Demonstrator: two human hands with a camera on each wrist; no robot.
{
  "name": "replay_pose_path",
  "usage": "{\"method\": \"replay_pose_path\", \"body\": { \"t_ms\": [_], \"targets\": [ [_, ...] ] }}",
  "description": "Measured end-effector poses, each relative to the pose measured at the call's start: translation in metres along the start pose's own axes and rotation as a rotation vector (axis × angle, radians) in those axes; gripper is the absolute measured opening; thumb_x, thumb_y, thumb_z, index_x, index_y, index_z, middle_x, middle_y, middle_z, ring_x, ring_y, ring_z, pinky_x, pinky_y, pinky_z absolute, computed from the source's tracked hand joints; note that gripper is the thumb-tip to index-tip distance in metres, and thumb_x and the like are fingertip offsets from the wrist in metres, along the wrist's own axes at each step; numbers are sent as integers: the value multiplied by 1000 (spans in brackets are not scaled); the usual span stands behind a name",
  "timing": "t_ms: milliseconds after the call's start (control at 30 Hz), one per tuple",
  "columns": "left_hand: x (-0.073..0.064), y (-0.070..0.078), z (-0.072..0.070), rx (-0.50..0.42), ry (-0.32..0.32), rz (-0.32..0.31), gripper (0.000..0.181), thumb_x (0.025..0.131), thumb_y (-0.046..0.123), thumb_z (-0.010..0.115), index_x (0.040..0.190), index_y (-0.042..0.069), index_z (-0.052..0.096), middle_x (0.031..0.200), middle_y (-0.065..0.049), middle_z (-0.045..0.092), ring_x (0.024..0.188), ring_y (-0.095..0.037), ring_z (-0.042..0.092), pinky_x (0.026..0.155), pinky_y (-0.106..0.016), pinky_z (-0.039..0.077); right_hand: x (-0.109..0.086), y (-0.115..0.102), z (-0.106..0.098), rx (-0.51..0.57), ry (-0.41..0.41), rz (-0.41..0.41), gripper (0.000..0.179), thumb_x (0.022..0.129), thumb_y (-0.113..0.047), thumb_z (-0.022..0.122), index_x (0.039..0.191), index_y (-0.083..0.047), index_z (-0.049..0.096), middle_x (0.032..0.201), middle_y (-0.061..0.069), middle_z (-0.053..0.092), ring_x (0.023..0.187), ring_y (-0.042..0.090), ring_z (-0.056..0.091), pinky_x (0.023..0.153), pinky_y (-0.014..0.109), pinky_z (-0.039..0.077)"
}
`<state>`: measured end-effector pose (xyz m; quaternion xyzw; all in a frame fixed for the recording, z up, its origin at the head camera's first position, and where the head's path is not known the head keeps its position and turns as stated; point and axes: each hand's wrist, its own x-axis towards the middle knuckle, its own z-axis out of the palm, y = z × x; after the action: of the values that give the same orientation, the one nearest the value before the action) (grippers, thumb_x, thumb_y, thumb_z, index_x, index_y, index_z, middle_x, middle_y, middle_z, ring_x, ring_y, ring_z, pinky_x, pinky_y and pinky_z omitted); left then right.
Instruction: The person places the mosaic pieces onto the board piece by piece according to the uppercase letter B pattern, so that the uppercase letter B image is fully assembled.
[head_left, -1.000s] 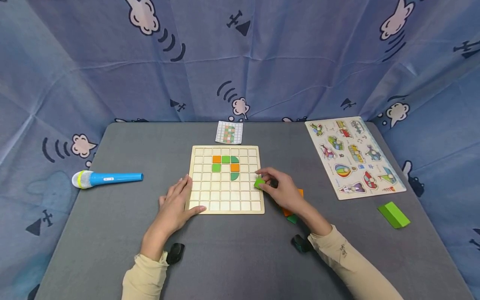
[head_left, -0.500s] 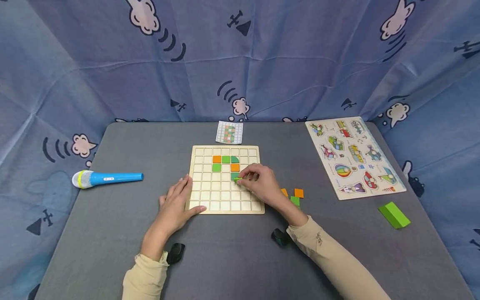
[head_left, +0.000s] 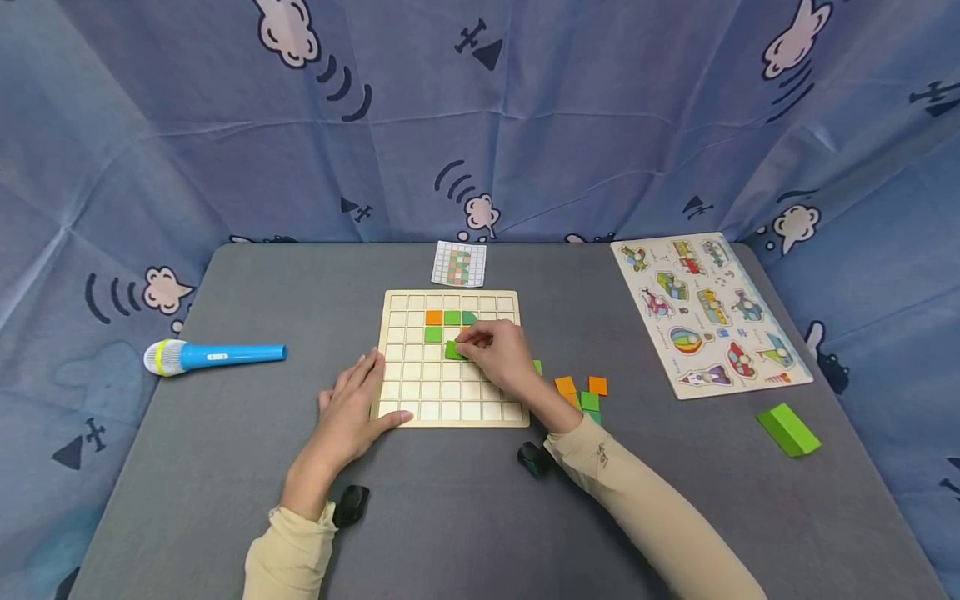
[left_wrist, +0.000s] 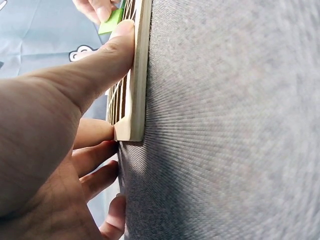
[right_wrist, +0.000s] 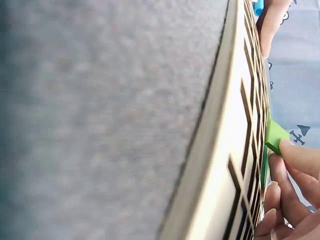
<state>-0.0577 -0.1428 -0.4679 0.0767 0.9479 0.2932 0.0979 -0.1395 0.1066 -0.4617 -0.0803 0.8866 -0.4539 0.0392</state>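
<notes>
A wooden grid board [head_left: 420, 414] lies flat with several orange, green and dark green tiles set in its upper squares. Thumb and fingertips of my right hand [head_left: 498, 354] pinch a light green square tile [head_left: 452, 350] over the board's middle, close above the squares. In the right wrist view the tile [right_wrist: 276, 136] is tilted at the board's surface. My left hand [head_left: 347, 417] rests against the board's left side, its thumb on the front rim and its fingers along the edge. The right hand hides part of the tiles beneath it.
Loose orange and green tiles [head_left: 590, 401] lie right of the board. Behind it is a small pattern card [head_left: 458, 264]. A toy microphone [head_left: 225, 356] is at left; a picture puzzle board [head_left: 712, 317] and a green block [head_left: 788, 430] are at right.
My right hand has carried the light green tile from the board's right edge leftward to its middle. More loose tiles at right have come into view. The left hand has stayed still.
</notes>
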Motion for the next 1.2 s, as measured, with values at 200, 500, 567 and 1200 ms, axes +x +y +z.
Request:
{"method": "replay_pose_path", "body": {
  "t_ms": [200,500,567,1200],
  "targets": [
    [1,-1,1,6,2,0,97,95,39,80,168,3,26,176,-19,22,162,-43,23,100,-61,29,5,-1,4,-36,-27,1,5,93,-12,84,96,-9,84,96,7,79,78,17,63,73,28,49],
    [0,0,1,8,5,9,96,95,38,80,167,2,28,176,-20,23,161,-44,24,101,-63,29,7,0,4,-98,-27,-26,7,92,-9,84,99,-8,87,96,8,76,86,21,65,76,32,49],
    [0,1,0,8,6,11,96,95,38,80,167,2,28,176,-20,23,160,-44,25,100,-63,29,6,0,4,-97,-26,-28,8,92,-7,83,99,-8,87,95,8,76,87,22,66,76,32,50],
    [0,1,0,6,-3,9,97,95,40,80,167,3,28,176,-20,23,161,-44,24,99,-62,30,-10,15,-26,-69,-52,-28,22,93,-7,80,115,-5,79,111,14,71,103,29,58,93,42,46]
  ]
}}
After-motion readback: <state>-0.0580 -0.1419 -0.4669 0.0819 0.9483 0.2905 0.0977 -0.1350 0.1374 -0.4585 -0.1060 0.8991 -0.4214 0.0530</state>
